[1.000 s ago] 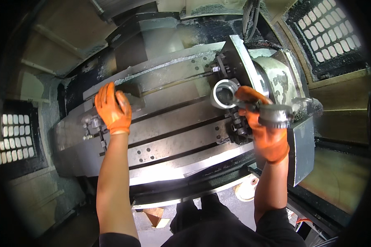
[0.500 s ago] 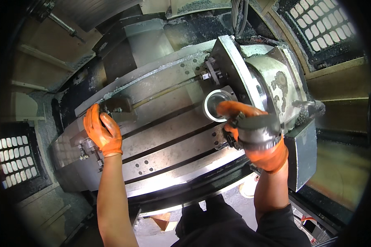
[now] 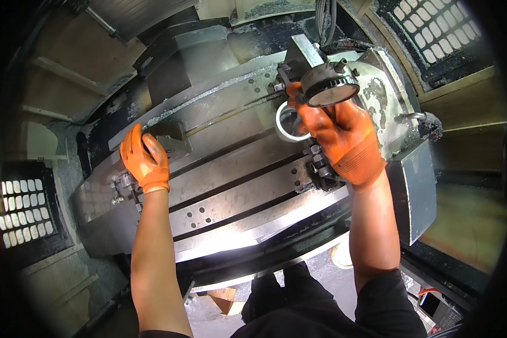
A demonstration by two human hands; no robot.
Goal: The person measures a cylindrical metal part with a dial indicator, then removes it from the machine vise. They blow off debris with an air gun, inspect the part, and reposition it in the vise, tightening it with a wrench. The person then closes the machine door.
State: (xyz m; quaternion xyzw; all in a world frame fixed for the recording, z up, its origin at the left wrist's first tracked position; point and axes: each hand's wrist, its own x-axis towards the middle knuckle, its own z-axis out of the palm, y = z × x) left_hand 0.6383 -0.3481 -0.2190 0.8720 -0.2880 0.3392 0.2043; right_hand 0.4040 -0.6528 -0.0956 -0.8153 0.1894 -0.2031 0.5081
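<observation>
My right hand (image 3: 346, 135), in an orange glove, is closed round a dial gauge (image 3: 331, 89) with a round face and a black rim. The gauge's lower part is hidden by my fingers. Just left of those fingers is a shiny metal ring-shaped part (image 3: 280, 125), mounted beside an upright plate (image 3: 306, 50); whether the gauge touches the ring I cannot tell. My left hand (image 3: 145, 160), gloved alike, lies over a dark block (image 3: 172, 135) at the left end of the slotted machine table (image 3: 225, 174). Its fingers are stretched out and the thumb stands apart.
Clamps with bolts (image 3: 319, 163) sit below the ring, and further fixture bolts (image 3: 124, 183) below my left hand. A grey housing (image 3: 377, 93) and a box (image 3: 414, 191) stand at the right. Metal chips line the table's far edge. Vented panels (image 3: 25, 211) flank the enclosure.
My right hand has moved up and away with the dial gauge, whose face has tilted into view. My left hand stays at the left block, nearly unmoved. The view has shifted slightly.
</observation>
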